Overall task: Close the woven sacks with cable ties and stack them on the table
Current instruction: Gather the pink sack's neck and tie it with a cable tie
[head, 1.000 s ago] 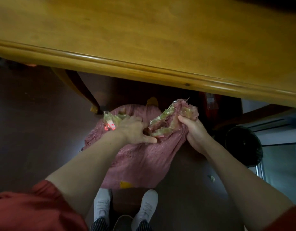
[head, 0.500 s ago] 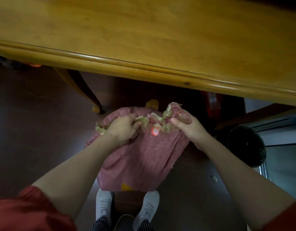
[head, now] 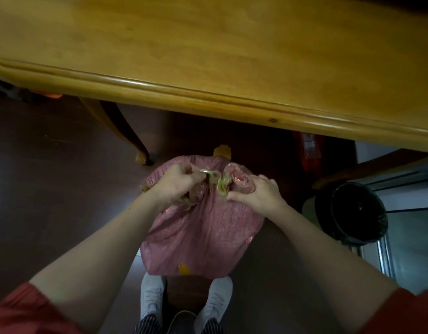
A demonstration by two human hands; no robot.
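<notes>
One pink woven sack (head: 208, 232) is clamped at its gathered mouth by two hands, left hand (head: 177, 185) and right hand (head: 258, 195).

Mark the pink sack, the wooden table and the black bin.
pink sack (head: 208, 235): head view, on its bulging front side.
wooden table (head: 208, 59): head view, on the bare top.
black bin (head: 352, 213): head view, on its dark inside.

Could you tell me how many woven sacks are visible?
1: the pink sack on the floor before the table, left hand and right hand gripping its mouth; others may be hidden.
</notes>
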